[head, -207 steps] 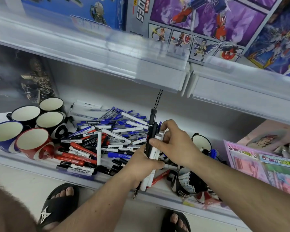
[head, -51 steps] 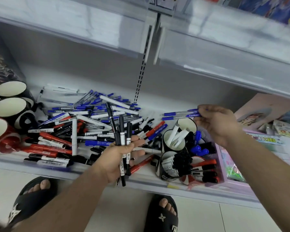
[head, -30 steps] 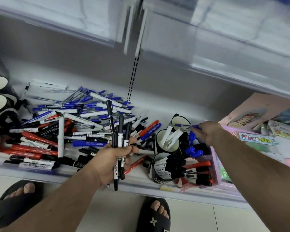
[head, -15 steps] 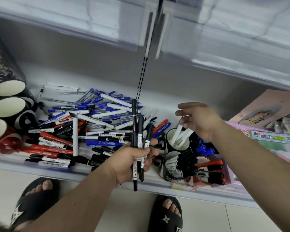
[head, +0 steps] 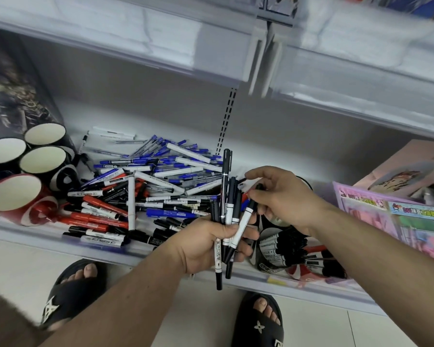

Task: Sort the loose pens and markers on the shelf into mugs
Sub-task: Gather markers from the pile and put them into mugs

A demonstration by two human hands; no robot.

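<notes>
Head view: the left hand (head: 206, 242) grips a bundle of black markers (head: 227, 211) upright above the shelf (head: 23, 232); the right hand (head: 281, 196) pinches the top of one; loose pens (head: 145, 194) are heaped beside empty mugs (head: 44, 160), filled mugs (head: 281, 249) lying right

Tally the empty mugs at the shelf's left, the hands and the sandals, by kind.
Empty mugs: 5, one cut off at the edge
Hands: 2, left hand gripping a bundle of markers, right hand pinching a white marker
Sandals: 2
Total: 9
</notes>
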